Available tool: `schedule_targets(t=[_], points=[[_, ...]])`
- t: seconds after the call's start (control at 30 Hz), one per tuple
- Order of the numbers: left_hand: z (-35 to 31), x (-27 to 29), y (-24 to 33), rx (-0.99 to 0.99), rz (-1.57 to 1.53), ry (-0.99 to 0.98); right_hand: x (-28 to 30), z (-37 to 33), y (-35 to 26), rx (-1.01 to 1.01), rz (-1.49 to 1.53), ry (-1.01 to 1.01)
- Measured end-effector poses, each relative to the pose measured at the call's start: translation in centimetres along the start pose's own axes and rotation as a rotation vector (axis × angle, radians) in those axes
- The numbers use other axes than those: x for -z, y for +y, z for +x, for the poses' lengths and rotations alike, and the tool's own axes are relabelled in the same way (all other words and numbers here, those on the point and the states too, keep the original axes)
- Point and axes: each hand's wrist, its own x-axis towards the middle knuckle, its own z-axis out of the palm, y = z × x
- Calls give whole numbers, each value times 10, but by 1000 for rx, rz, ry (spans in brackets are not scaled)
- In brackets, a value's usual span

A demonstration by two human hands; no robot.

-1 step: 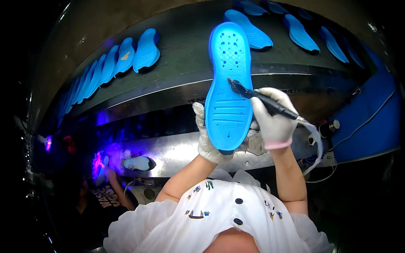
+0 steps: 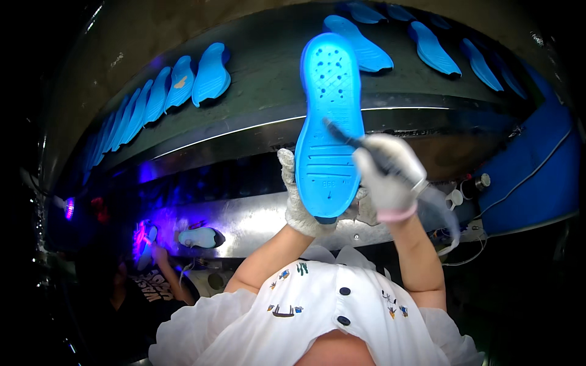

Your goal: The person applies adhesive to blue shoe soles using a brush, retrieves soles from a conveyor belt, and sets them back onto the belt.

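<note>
Holding the blue shoe sole upright above the dark conveyor belt, my gloved left hand was wrapped round its heel end while my gloved right hand was closed on a thin dark brush whose tip touched the sole's middle. It looked light, rubbery and bendy, best gripped low at the heel; more blue soles lay along the belt

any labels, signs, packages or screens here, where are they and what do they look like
No packages, signs or screens show.
Small moulded mark: on the blue shoe sole held upright by the gloved left hand, near its lower end; tiny raised characters with a short arrow, same blue.
Printed patch: on a nearby person's dark shirt, lower left; pale shapes on black.
</note>
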Motion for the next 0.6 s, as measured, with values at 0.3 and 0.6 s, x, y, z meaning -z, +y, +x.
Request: schedule_targets(t=[0.3,0.6], points=[[2,-7,20,-55,195,33,0,-34,0,232,-171,-288],[-7,-1,54,88,218,87,9,-30,-6,389,-45,-417]])
